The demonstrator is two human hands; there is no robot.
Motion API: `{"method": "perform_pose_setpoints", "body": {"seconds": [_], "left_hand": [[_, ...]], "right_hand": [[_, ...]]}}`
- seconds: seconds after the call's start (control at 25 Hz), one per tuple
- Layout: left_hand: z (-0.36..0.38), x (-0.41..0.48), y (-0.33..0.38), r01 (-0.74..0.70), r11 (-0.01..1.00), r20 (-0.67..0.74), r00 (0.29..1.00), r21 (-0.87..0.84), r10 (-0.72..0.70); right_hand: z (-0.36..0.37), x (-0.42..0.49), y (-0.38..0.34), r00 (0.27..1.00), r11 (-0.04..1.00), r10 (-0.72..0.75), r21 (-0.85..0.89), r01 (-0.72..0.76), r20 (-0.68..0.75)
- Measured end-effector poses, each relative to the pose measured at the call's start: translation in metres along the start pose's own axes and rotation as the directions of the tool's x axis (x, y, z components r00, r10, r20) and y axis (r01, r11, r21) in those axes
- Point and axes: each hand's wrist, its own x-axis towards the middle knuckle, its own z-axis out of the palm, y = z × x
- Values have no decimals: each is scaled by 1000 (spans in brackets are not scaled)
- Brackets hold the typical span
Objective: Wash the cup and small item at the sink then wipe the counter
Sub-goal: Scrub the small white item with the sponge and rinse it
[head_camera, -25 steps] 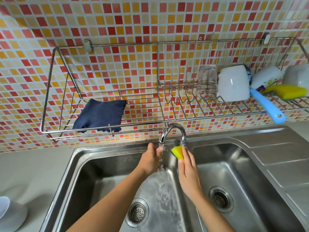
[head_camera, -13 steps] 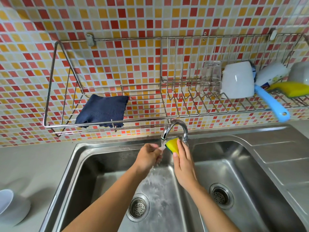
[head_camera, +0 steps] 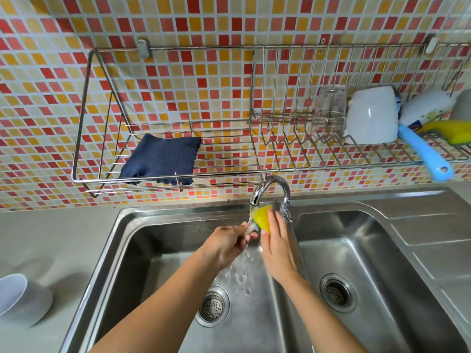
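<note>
Double steel sink (head_camera: 382, 250), centre and lower frame; chrome tap (head_camera: 271, 187) at centre, water running into the left basin.

Right hand (head_camera: 276, 247), centre: grip closed on a yellow cup (head_camera: 262, 216), held tilted directly under the spout, in the stream.

Left hand (head_camera: 229, 243), just left of the right hand: fingers curled under the stream around something small and pale; whether it is an item or only water cannot be told.

Wire rack (head_camera: 165, 50) on the tiled wall, upper frame: folded dark blue cloth (head_camera: 160, 159) at its left; toward the right, an upturned clear glass (head_camera: 330, 110), a white mug (head_camera: 370, 115), a blue-handled brush (head_camera: 425, 154), a yellow sponge (head_camera: 451, 131).

Grey desk (head_camera: 51, 245), left of the sink: white bowl (head_camera: 23, 301) on it at the lower left edge of frame.
</note>
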Motion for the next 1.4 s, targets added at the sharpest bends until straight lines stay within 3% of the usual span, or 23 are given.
{"method": "perform_pose_setpoints", "body": {"seconds": [0.04,0.16,0.28,0.4,0.48,0.64,0.8,1.12,1.24,1.4], "left_hand": [[0,1,0,2,1000,0,1000,-28,-2],[-4,2,4,9,997,-16,1000,-77,-10],[-5,-1,4,29,999,-19,999,-30,-29],[-7,0,-1,-91,986,-50,994,138,99],[-8,0,-4,-181,954,-66,977,240,202],[-6,1,-12,-294,929,-128,936,225,328],[-3,-3,-24,-382,890,-159,890,249,427],[-3,-5,-17,-312,947,-149,936,69,319],[-2,-9,-11,-234,971,-89,969,-51,229],[-3,-12,-2,-97,995,-4,995,-29,97]], "right_hand": [[-1,1,1,999,999,40,-12,-40,11],[-4,-2,4,998,997,-68,-46,68,12],[-3,-3,8,998,994,-54,-92,56,23],[-3,-5,8,990,984,-135,-110,138,34],[-4,-4,7,994,984,-107,-141,104,-11],[-8,-8,-5,994,984,-88,-163,76,-67],[-12,-7,-14,997,990,20,-136,-30,-74],[-3,-5,-4,997,989,-67,-138,60,-44],[-1,1,-6,999,999,-52,-15,52,-8],[1,4,-4,1000,997,-22,69,23,-8]]}}
